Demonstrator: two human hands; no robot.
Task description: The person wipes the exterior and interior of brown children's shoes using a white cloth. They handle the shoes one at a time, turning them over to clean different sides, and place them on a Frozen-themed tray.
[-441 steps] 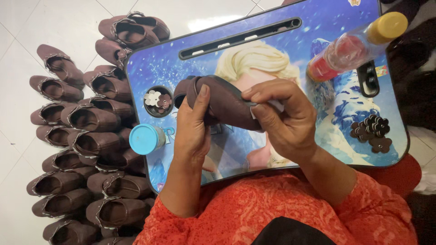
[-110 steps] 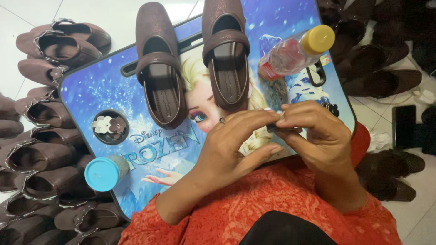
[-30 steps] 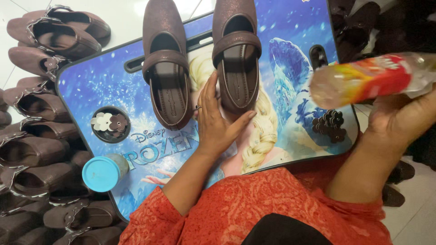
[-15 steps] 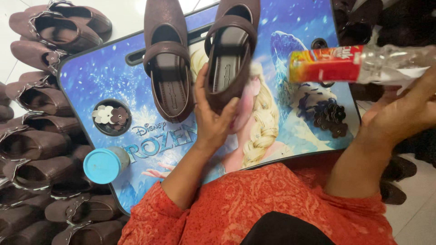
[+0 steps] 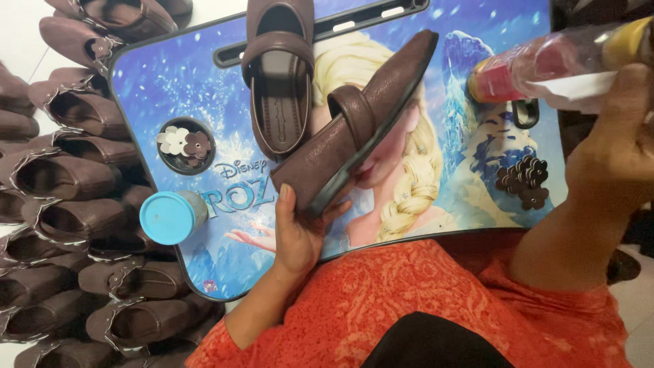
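At nine o'clock we see rows of brown shoes [image 5: 61,177] packed close together on the floor, touching the left edge of the lap tray [image 5: 470,218], a blue picture-printed board resting across our lap. Just inside that edge, at about eight o'clock, a round light-blue cap [image 5: 168,217] sits on the tray, and above it, toward ten o'clock, a round recess [image 5: 186,145] holds a white flower trim and a brown one.

Our left hand [image 5: 300,232] comes up from six o'clock, fingers curled around the heel end of a brown strap shoe [image 5: 357,123]. We hold it tilted on its side, lifted off the tray, with its toe pointing toward one o'clock and its dark sole edge facing down and to the right. Just beside it, at twelve o'clock, a second brown shoe [image 5: 279,75] lies flat on the tray, opening up, its toe running off the top of the view.

At four o'clock from the held shoe, a small heap of brown flower trims [image 5: 524,180] lies on the tray, well apart from our left hand.

At two o'clock our right hand [image 5: 620,150] is closed around a clear plastic bottle [image 5: 545,65] with a red label band, held on its side above the tray's right edge. Its yellow end is at the far right.
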